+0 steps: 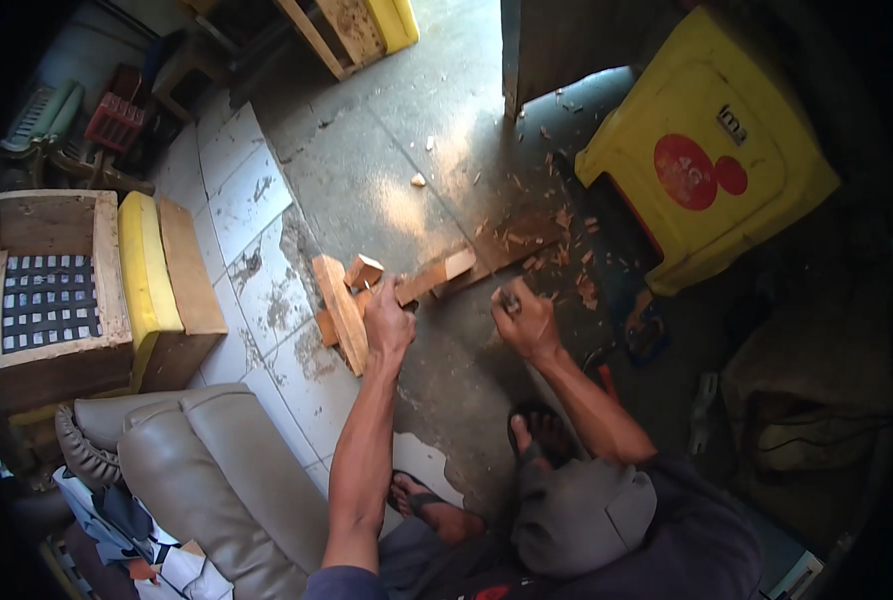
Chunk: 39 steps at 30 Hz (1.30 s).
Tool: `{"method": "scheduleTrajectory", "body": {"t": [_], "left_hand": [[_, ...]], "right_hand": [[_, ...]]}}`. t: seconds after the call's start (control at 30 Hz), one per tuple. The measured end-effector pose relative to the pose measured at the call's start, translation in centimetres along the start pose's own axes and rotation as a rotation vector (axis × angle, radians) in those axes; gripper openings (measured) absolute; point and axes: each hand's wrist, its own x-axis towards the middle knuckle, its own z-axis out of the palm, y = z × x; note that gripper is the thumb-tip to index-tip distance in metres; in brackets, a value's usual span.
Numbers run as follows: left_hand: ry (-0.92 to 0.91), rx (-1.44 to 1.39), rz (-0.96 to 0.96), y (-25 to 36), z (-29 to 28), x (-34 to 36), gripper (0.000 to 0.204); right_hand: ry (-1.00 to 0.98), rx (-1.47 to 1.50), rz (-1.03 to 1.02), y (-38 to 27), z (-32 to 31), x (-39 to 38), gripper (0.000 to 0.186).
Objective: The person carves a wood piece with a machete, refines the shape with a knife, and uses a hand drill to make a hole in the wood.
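Note:
Near the middle of the head view, my left hand point(392, 318) is closed round a short wooden piece point(437, 272) with a pale, freshly cut end, angled over a brown plank point(512, 240) lying on the floor. A little to the right, my right hand point(527, 325) grips a dark tool point(510, 301), too small to make out exactly. Loose wood blocks point(337, 295) lie crossed just left of my left hand. Wood shavings point(587, 290) are scattered around the plank and to its right.
A yellow plastic chair point(772, 170) stands at upper right. Wooden frames with yellow foam point(145, 285) are at left, above a grey padded cushion point(217, 470). Another wooden frame point(322, 30) and a dark panel point(547, 50) are at the top. My sandaled feet point(437, 510) are below.

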Motion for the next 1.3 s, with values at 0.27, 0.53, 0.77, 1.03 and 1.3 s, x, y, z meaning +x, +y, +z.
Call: {"method": "scheduleTrajectory", "body": {"t": [0.27,0.53,0.77,1.03,1.3], "left_hand": [[-0.082,0.02,-0.074,-0.3,0.1,0.8,0.036],[-0.096,0.063,-0.032,-0.2,-0.1,0.6,0.046],[-0.017,-0.031,0.038,-0.1,-0.2,-0.1,0.045],[-0.05,-0.056,-0.048,-0.4,0.0,-0.5,0.045],[0.007,-0.002,-0.093,-0.4,0.1,-0.8,0.048]], "right_hand": [[-0.019,0.097,0.071,0.4,-0.6,-0.2,0.024],[-0.081,0.075,0.14,-0.8,-0.6,0.2,0.02],[-0.012,0.004,0.073,0.2,0.2,0.0,0.026],[-0.046,-0.046,0.074,0.3,-0.4,0.1,0.022],[-0.119,-0.008,0.162,0.9,-0.1,-0.6,0.026]]}}
